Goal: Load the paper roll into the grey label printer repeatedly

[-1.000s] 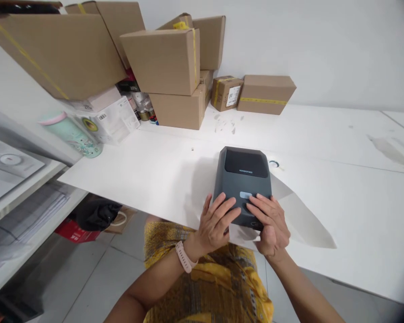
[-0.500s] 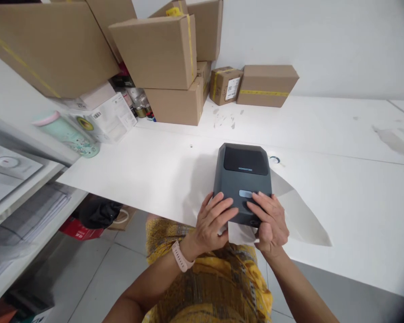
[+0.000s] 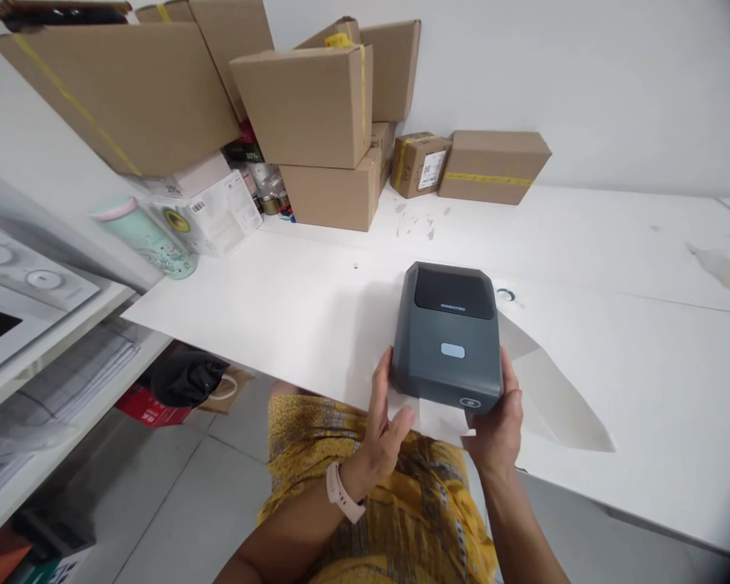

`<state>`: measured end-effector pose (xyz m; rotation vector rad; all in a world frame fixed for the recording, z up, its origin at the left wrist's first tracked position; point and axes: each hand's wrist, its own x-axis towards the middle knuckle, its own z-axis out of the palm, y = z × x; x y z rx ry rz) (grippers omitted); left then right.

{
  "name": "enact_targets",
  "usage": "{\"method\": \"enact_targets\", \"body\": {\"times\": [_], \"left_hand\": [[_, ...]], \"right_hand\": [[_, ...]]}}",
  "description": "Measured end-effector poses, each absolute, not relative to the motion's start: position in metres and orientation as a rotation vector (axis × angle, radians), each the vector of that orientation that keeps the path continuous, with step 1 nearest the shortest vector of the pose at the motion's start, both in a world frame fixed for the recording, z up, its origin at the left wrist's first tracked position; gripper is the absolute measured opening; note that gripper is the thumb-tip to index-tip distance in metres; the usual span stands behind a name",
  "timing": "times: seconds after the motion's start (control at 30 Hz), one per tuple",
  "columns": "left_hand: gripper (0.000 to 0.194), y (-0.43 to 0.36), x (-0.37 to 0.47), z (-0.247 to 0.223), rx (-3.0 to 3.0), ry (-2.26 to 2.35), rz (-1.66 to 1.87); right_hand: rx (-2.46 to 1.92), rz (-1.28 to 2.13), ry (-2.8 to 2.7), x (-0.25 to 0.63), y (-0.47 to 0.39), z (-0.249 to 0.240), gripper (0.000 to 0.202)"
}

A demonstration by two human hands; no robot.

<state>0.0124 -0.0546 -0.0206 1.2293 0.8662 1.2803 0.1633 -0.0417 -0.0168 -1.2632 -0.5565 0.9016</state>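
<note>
A dark grey-green label printer (image 3: 450, 324) with a glossy black window and a pale oval button stands near the front edge of the white table. White paper (image 3: 443, 419) sticks out from under its front. My left hand (image 3: 386, 426) is at the printer's left front corner, fingers along its side and thumb apart beside the paper. My right hand (image 3: 500, 418) grips the right front corner, fingers up the side, with its thumb hidden below the printer.
Cardboard boxes (image 3: 304, 105) are stacked at the back left, with two smaller ones (image 3: 492, 166) to their right. A green tumbler (image 3: 152, 239) leans at the left. A translucent sheet (image 3: 553, 397) lies right of the printer; shelves (image 3: 61, 365) stand far left.
Both hands have moved off the printer's top to its sides and lower front corners. The printer's front now looks raised or nearer. The camera view has shifted slightly.
</note>
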Motion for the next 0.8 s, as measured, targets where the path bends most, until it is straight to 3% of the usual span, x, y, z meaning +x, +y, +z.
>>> {"method": "enact_targets", "body": {"times": [0.13,0.43,0.63,0.8], "left_hand": [[0.088,-0.055,0.014,-0.02,1.215,0.868,1.269],[0.079,-0.053,0.002,-0.027,1.209,0.809,1.209],[0.088,-0.055,-0.004,-0.027,1.222,0.824,1.106],[0.076,-0.052,0.006,-0.029,1.097,0.781,1.255]], "right_hand": [[-1.243,0.747,-0.821,0.169,-0.038,-0.016,0.068],[-1.266,-0.039,-1.815,0.193,-0.038,0.033,0.049],[-1.381,-0.096,-1.852,0.189,-0.034,0.046,0.043],[-1.364,-0.018,-1.836,0.188,-0.028,0.045,0.036]]}}
